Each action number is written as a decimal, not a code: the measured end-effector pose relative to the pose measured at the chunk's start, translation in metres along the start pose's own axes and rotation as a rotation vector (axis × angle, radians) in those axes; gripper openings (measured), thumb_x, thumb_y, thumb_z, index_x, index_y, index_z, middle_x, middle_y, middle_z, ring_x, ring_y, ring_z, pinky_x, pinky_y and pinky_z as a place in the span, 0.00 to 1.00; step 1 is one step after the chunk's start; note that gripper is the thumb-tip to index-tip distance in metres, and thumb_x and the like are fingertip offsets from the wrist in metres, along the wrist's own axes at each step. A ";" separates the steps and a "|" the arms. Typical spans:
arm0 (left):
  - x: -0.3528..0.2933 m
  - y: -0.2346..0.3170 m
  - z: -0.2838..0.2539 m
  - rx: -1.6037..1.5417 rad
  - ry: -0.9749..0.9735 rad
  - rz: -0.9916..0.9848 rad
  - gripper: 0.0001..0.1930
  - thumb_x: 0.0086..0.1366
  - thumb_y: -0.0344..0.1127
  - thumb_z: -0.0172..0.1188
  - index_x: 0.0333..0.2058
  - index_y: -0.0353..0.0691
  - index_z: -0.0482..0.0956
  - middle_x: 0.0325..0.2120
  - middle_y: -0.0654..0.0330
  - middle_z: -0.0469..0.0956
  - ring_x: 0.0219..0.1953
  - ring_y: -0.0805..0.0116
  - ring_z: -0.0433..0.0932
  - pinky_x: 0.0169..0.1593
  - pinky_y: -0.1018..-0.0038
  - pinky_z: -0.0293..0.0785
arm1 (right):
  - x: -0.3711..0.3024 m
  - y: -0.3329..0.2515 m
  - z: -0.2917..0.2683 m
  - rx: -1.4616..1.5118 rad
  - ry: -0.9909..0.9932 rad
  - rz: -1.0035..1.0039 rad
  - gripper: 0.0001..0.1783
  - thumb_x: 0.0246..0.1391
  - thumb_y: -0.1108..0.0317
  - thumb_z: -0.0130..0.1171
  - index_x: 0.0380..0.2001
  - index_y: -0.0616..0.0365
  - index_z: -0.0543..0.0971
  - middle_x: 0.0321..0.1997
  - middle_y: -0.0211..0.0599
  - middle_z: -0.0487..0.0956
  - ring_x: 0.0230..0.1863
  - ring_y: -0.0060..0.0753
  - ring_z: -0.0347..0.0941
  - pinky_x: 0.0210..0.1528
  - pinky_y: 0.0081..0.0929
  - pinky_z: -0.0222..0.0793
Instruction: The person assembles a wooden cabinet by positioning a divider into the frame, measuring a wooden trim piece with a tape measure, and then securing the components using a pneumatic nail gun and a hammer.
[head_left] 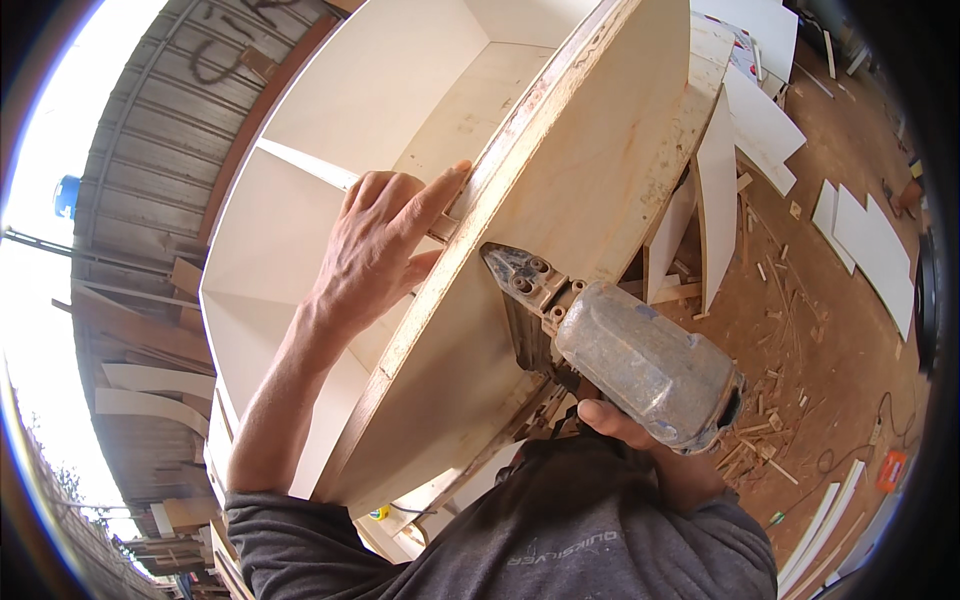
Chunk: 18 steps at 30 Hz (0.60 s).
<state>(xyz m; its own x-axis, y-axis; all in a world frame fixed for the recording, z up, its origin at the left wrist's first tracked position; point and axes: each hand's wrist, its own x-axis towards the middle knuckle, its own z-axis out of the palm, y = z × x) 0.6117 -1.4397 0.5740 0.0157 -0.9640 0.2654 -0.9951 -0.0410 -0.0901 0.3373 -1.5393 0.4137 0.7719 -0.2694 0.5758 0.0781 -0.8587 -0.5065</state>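
Observation:
A large curved wooden frame [590, 190] with pale panels and open compartments leans in front of me. My left hand [375, 235] grips it where a thin divider [300, 163] meets the long rough edge [410, 335]. The index finger lies against that edge, the thumb is lower, and the other fingers are bent. On the panel's right face, a worn grey nail gun [645, 365] has its pointed nose close to the edge. My right hand [625, 425] is closed around its handle from below; only the thumb and part of the palm show.
Wood offcuts and scraps [765, 430] litter the brown floor at right. White panels [870, 245] lie farther right, beside more leaning boards [715, 210]. At lower right are an orange object [891, 471] and a cable [830, 460]. Curved strips [150, 402] and a corrugated wall [150, 160] stand left.

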 end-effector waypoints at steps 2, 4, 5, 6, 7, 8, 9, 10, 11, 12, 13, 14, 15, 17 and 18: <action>0.000 0.000 0.000 -0.010 -0.007 -0.013 0.53 0.40 0.29 0.77 0.67 0.54 0.59 0.35 0.65 0.74 0.41 0.63 0.72 0.55 0.64 0.66 | 0.001 -0.001 -0.003 0.073 0.030 0.016 0.35 0.55 0.41 0.60 0.59 0.50 0.71 0.58 0.35 0.74 0.60 0.38 0.69 0.60 0.45 0.65; 0.000 0.000 0.002 -0.025 0.006 -0.019 0.54 0.40 0.29 0.77 0.67 0.54 0.58 0.35 0.64 0.74 0.41 0.63 0.72 0.55 0.64 0.66 | 0.000 -0.001 -0.003 0.205 0.071 0.028 0.34 0.55 0.42 0.60 0.59 0.50 0.70 0.59 0.35 0.73 0.61 0.38 0.68 0.61 0.43 0.65; -0.001 0.000 0.002 -0.023 0.008 -0.022 0.54 0.40 0.29 0.77 0.67 0.54 0.58 0.35 0.64 0.74 0.41 0.63 0.71 0.55 0.64 0.66 | -0.002 0.000 0.001 0.245 0.085 0.019 0.34 0.56 0.43 0.58 0.60 0.49 0.69 0.61 0.35 0.71 0.62 0.37 0.67 0.62 0.43 0.65; 0.000 0.000 0.002 -0.018 0.009 -0.023 0.54 0.40 0.29 0.77 0.67 0.54 0.59 0.35 0.64 0.74 0.41 0.63 0.71 0.55 0.63 0.66 | -0.004 0.002 0.006 0.285 0.102 0.008 0.34 0.57 0.43 0.57 0.61 0.48 0.67 0.62 0.34 0.70 0.63 0.37 0.66 0.63 0.42 0.65; 0.000 0.000 0.001 -0.013 0.011 -0.024 0.53 0.41 0.29 0.77 0.67 0.54 0.59 0.35 0.64 0.73 0.41 0.63 0.71 0.55 0.63 0.66 | -0.006 0.003 0.011 0.325 0.120 -0.003 0.34 0.58 0.43 0.55 0.62 0.47 0.66 0.64 0.34 0.68 0.65 0.36 0.65 0.63 0.42 0.65; 0.001 0.000 0.000 -0.003 0.022 -0.002 0.48 0.45 0.32 0.75 0.66 0.51 0.61 0.34 0.63 0.73 0.40 0.62 0.72 0.53 0.63 0.67 | -0.007 0.004 0.014 0.365 0.137 -0.015 0.34 0.59 0.43 0.53 0.64 0.46 0.65 0.66 0.34 0.67 0.66 0.36 0.63 0.64 0.41 0.65; 0.003 -0.001 0.001 0.006 0.030 0.025 0.43 0.48 0.34 0.72 0.65 0.47 0.63 0.33 0.62 0.73 0.39 0.62 0.72 0.52 0.63 0.67 | -0.006 0.003 0.016 0.443 0.135 0.022 0.34 0.59 0.44 0.55 0.63 0.47 0.65 0.65 0.34 0.68 0.66 0.36 0.64 0.64 0.41 0.65; 0.005 -0.002 0.001 0.016 0.039 0.052 0.39 0.52 0.36 0.70 0.63 0.44 0.65 0.32 0.61 0.73 0.38 0.61 0.72 0.50 0.62 0.68 | -0.005 0.002 0.016 0.520 0.135 0.060 0.34 0.58 0.45 0.56 0.63 0.48 0.65 0.65 0.34 0.68 0.65 0.36 0.64 0.64 0.40 0.65; 0.007 -0.003 0.001 0.013 0.042 0.050 0.39 0.52 0.37 0.70 0.63 0.44 0.65 0.32 0.61 0.73 0.38 0.61 0.72 0.50 0.62 0.68 | -0.005 0.004 0.014 0.592 0.127 0.100 0.36 0.56 0.44 0.57 0.64 0.48 0.65 0.65 0.34 0.67 0.66 0.36 0.63 0.64 0.40 0.64; 0.006 -0.001 0.001 0.013 0.039 0.049 0.39 0.52 0.37 0.70 0.63 0.44 0.65 0.32 0.62 0.73 0.38 0.61 0.72 0.50 0.62 0.68 | -0.008 0.005 0.017 0.647 0.098 0.138 0.39 0.53 0.43 0.59 0.64 0.48 0.64 0.66 0.34 0.67 0.66 0.37 0.62 0.65 0.40 0.62; 0.006 0.000 0.001 0.013 0.035 0.048 0.39 0.52 0.37 0.70 0.63 0.45 0.65 0.32 0.62 0.73 0.38 0.61 0.72 0.50 0.62 0.68 | -0.009 0.006 0.019 0.684 0.049 0.172 0.41 0.51 0.42 0.60 0.65 0.48 0.63 0.66 0.35 0.66 0.67 0.37 0.62 0.66 0.40 0.60; 0.005 -0.002 0.000 0.004 0.016 0.042 0.39 0.52 0.37 0.70 0.64 0.45 0.65 0.34 0.61 0.73 0.39 0.60 0.71 0.50 0.62 0.67 | -0.012 0.010 0.022 0.706 -0.002 0.196 0.44 0.48 0.41 0.61 0.65 0.48 0.63 0.67 0.35 0.65 0.67 0.38 0.61 0.67 0.41 0.59; 0.007 0.000 0.001 0.005 0.019 0.039 0.42 0.49 0.35 0.72 0.64 0.47 0.65 0.34 0.62 0.73 0.40 0.61 0.71 0.51 0.62 0.67 | -0.017 0.014 0.028 0.712 -0.046 0.216 0.47 0.46 0.40 0.63 0.65 0.48 0.62 0.67 0.35 0.65 0.68 0.39 0.60 0.68 0.41 0.57; 0.007 0.006 0.000 0.010 0.025 0.017 0.47 0.44 0.29 0.75 0.65 0.52 0.64 0.34 0.63 0.72 0.41 0.62 0.71 0.52 0.63 0.67 | -0.032 0.020 0.043 0.703 -0.141 0.229 0.52 0.41 0.38 0.65 0.66 0.49 0.61 0.68 0.36 0.64 0.69 0.40 0.58 0.69 0.41 0.54; 0.009 0.005 0.002 0.002 0.025 0.027 0.47 0.44 0.29 0.75 0.65 0.52 0.64 0.34 0.63 0.72 0.41 0.62 0.71 0.52 0.63 0.67 | -0.041 0.025 0.053 0.680 -0.185 0.235 0.54 0.39 0.37 0.67 0.67 0.49 0.60 0.69 0.36 0.63 0.70 0.40 0.57 0.70 0.41 0.52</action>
<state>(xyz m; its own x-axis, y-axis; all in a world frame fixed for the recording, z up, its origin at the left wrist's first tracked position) 0.6069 -1.4488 0.5743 -0.0132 -0.9578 0.2870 -0.9950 -0.0159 -0.0989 0.3410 -1.5267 0.3440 0.9053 -0.2834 0.3163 0.2248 -0.3121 -0.9231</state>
